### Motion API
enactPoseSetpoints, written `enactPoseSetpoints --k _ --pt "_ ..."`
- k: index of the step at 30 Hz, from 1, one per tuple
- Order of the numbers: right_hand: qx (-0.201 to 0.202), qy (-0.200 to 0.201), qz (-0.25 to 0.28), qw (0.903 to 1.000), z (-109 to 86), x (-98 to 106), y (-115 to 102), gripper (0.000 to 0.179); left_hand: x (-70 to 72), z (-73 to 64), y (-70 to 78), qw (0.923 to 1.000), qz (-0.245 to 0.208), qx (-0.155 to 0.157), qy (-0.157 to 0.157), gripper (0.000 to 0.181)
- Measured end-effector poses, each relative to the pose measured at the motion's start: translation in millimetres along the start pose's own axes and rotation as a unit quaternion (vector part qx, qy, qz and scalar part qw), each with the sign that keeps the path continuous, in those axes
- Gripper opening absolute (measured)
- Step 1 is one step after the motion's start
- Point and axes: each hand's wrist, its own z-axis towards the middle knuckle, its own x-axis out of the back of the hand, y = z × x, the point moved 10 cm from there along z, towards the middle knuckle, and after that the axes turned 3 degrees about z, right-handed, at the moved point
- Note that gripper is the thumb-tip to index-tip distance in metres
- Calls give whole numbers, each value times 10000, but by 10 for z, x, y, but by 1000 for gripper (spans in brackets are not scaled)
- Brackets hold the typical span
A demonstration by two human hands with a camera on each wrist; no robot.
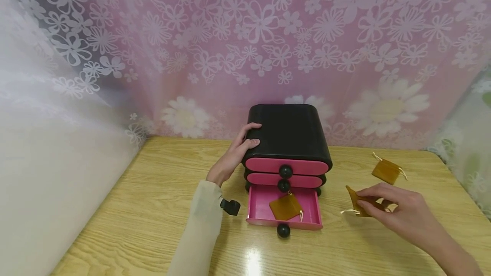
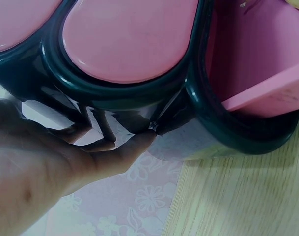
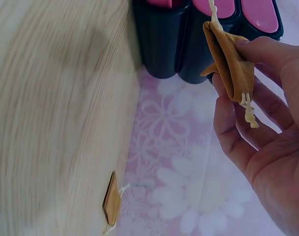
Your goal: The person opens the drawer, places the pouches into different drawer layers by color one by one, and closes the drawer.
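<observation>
A small black chest of drawers point(image 1: 285, 129) with pink fronts stands on the table, its bottom drawer point(image 1: 258, 208) pulled out. Inside that drawer lies a mustard-brown drawstring pouch point(image 1: 285, 208) with pale cords. My left hand point(image 1: 235, 152) rests against the chest's left side, two fingertips over the top edge; in the left wrist view its fingers point(image 2: 134, 150) lie fairly straight along the side. To the right of the drawer, my right hand point(image 1: 402, 208) pinches a similar pouch point(image 3: 232, 61) above the table between thumb and fingers, its cords hanging out.
Another brown pouch point(image 1: 386, 171) lies on the wooden table point(image 1: 161, 208) at the right, beyond my right hand. A pink flowered curtain point(image 1: 230, 54) hangs behind the chest. Round black knobs point(image 1: 283, 230) stick out from the drawer fronts.
</observation>
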Motion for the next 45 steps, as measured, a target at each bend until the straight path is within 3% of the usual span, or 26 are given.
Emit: enactPoseSetpoints --k 8,12,14,20,29,45 --pt "410 -47 290 9987 148 -149 -166 55 7 -2 8 10000 -30 33 29 43" --pt "536 -153 502 9972 207 -217 -222 30 0 3 13 10000 -34 61 14 43" --pt "554 -202 568 9966 229 -250 -246 27 -2 2 16 10000 -26 74 13 43" --pt "486 -266 521 9971 277 -354 -307 49 2 -4 21 10000 -29 78 32 43" --pt "383 -262 728 9963 295 -509 -356 44 7 -8 3 9999 -27 103 26 42" --pt "681 -213 1054 9919 334 -746 -469 43 3 -5 6 10000 -56 40 21 43"
